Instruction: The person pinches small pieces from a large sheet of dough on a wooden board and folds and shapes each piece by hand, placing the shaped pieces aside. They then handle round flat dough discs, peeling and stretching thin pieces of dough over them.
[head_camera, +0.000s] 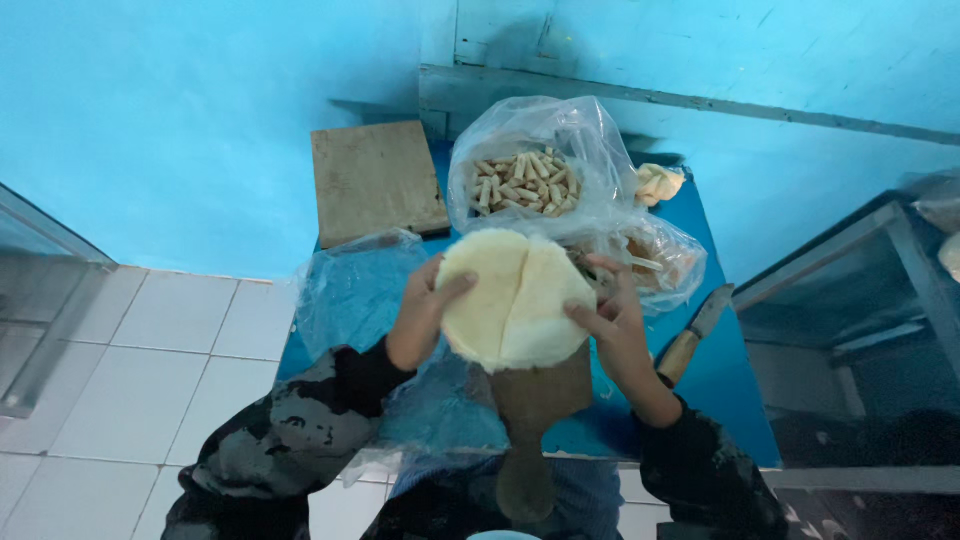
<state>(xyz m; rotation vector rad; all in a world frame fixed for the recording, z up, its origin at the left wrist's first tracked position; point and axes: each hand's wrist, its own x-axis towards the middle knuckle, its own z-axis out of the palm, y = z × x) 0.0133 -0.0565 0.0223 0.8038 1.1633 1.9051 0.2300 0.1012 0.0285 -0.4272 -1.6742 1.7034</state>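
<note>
A round stack of pale thin dough sheets (512, 298), cut down the middle into two halves, is held up between both hands above a wooden paddle board (533, 405). My left hand (420, 312) grips the stack's left edge with the thumb lying on top. At the right edge, my right hand (615, 322) holds the other half with thumb and fingers. Both sleeves are dark with a camouflage pattern.
A blue table (725, 385) carries a clear plastic bag of small rolled pastries (525, 182), a second bag (660, 255), a wooden-handled knife (692, 335), a square wooden board (375, 180), crumpled plastic (350, 290) and folded dough pieces (658, 182). White tiled floor lies at left, a metal frame at right.
</note>
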